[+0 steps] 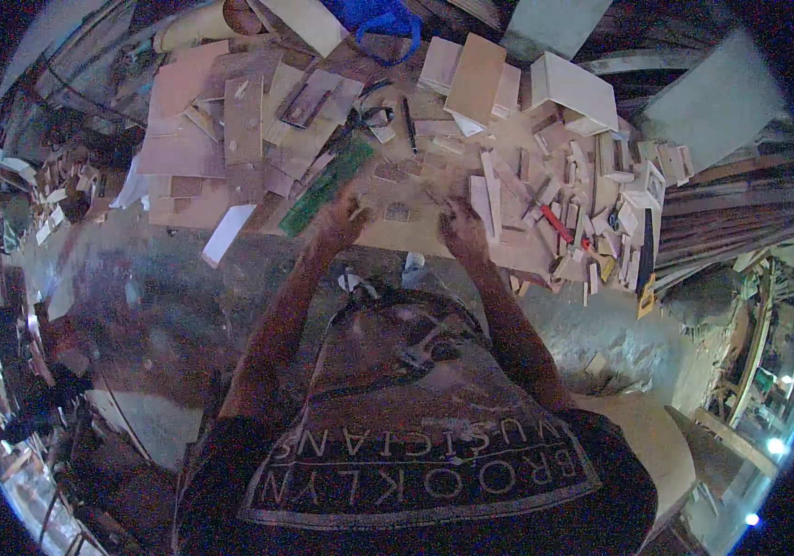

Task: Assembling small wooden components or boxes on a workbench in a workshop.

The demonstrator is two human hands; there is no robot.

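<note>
Both my hands are over the near edge of a wooden worktable (378, 236). My left hand (349, 221) is at the lower end of a green strip (327, 188), its fingers curled; what they hold, if anything, is too dim to tell. My right hand (459, 225) is closed as well, around something slim that I cannot make out, near two pale narrow wood strips (482, 206). Between the hands a small greyish flat piece (397, 212) lies on the tabletop. Beyond it are several thin wood pieces (406, 170) and a dark slender tool (410, 126).
Flat boards (245, 120) are piled on the table's left. On the right lie many wood offcuts, a red-handled tool (556, 223) and a saw with a yellow handle (645, 296). A pale box (573, 88) and a blue bag (383, 23) are at the back.
</note>
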